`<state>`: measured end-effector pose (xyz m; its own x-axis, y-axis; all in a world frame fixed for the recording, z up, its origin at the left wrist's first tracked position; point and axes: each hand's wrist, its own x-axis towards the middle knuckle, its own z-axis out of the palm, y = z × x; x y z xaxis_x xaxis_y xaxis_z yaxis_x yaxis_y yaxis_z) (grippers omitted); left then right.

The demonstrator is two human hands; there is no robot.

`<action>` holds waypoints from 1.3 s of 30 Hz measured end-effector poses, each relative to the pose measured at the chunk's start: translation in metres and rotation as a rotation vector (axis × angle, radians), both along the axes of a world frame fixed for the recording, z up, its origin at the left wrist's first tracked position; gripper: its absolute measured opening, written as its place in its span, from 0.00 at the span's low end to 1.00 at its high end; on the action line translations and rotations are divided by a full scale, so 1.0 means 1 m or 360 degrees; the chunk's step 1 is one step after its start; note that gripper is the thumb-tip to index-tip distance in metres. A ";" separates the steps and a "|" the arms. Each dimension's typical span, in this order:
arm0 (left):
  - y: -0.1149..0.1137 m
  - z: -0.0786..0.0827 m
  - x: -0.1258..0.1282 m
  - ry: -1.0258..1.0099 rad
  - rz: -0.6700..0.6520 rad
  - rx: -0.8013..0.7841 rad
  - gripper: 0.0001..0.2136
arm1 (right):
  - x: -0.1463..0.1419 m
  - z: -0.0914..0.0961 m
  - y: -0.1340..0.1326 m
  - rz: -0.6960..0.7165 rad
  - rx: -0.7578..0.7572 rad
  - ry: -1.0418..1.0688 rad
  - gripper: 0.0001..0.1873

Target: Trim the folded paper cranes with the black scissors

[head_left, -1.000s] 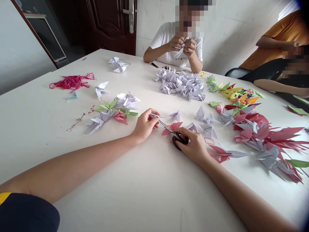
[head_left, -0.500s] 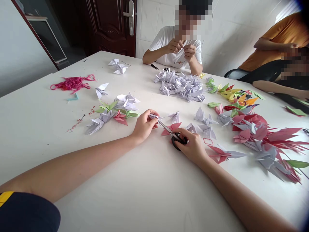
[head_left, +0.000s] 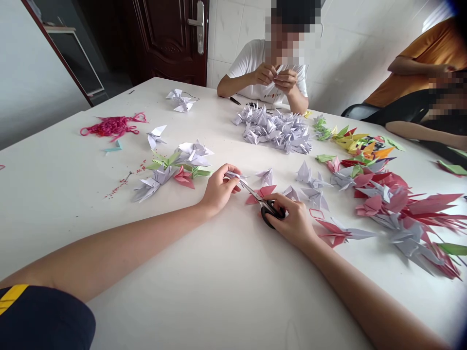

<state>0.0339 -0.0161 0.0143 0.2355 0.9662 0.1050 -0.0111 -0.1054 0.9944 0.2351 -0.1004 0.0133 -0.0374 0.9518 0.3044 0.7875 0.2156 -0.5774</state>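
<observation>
One left hand (head_left: 218, 188) pinching white paper (head_left: 234, 175), one right hand (head_left: 295, 218) closed round black-handled scissors (head_left: 264, 202)

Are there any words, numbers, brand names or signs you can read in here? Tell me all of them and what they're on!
None can be read.
White shirt across the table: a small row of print on the front, too small and blurred to read.
Scissors in the right hand: no lettering that I can make out.
Folded papers heaped on the table: no writing that I can make out.
</observation>
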 end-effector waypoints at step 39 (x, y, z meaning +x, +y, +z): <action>0.001 0.001 -0.001 -0.0058 0.0104 -0.0012 0.08 | 0.001 -0.007 0.003 -0.0013 -0.0011 0.0035 0.14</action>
